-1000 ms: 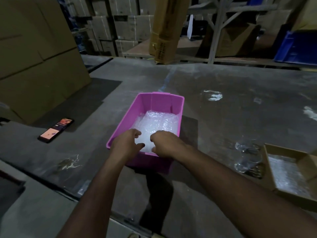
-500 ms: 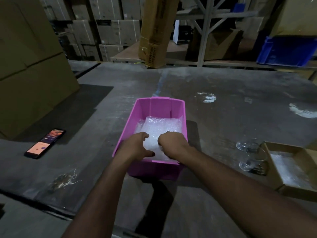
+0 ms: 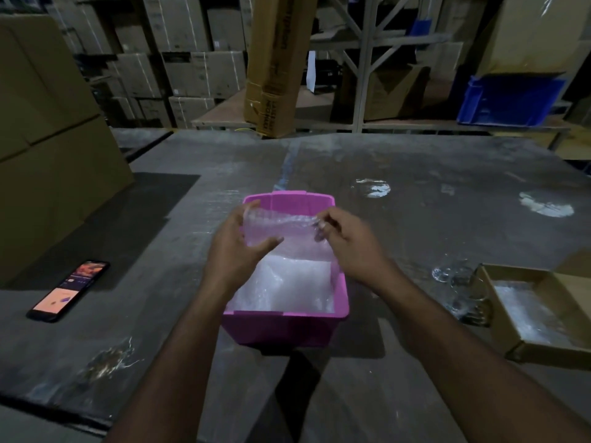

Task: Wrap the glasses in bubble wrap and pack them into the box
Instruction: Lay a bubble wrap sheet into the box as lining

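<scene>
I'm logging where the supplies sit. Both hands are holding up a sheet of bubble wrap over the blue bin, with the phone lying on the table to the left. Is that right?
Not quite: the bin is pink, not blue, as the head view shows. The rest holds: the left hand and right hand hold the bubble wrap sheet above it, and the phone lies on the table to the left.

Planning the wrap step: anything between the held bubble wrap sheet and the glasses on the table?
Nothing visible. Both hands (left hand, right hand) hold the bubble wrap sheet above the pink bin; the glasses stand to its right beside the cardboard box, bare table between.
</scene>
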A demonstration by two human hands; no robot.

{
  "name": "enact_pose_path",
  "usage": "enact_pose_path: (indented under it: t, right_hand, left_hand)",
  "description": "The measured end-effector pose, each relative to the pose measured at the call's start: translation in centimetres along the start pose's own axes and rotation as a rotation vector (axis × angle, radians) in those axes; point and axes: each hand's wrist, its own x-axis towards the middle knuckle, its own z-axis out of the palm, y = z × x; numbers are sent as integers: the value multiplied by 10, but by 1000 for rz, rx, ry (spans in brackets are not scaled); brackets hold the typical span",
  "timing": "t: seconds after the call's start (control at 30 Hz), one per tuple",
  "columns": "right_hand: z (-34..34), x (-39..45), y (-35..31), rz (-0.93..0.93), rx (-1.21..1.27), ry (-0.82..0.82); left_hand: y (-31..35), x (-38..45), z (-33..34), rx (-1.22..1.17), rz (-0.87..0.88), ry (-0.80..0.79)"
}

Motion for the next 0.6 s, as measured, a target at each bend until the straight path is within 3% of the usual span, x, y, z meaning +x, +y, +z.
enact_pose_path:
  t: [0.07, 0.23, 0.33, 0.47, 0.6]
  right_hand:
    - [-13, 0, -7, 4, 210, 29]
    - [-45, -2, -16, 90, 606, 186]
    - [-65, -12, -13, 170, 863, 146]
    - [-80, -37, -4, 177, 901, 106]
    - [-90, -54, 15, 224, 917, 340]
  left_hand:
    - [8, 1, 1, -158, -32, -82]
    - [36, 4, 4, -219, 51, -123]
    - [60, 5, 10, -410, 65, -154]
    - [80, 6, 29, -645, -17, -222]
    - [89, 3, 57, -719, -84, -316]
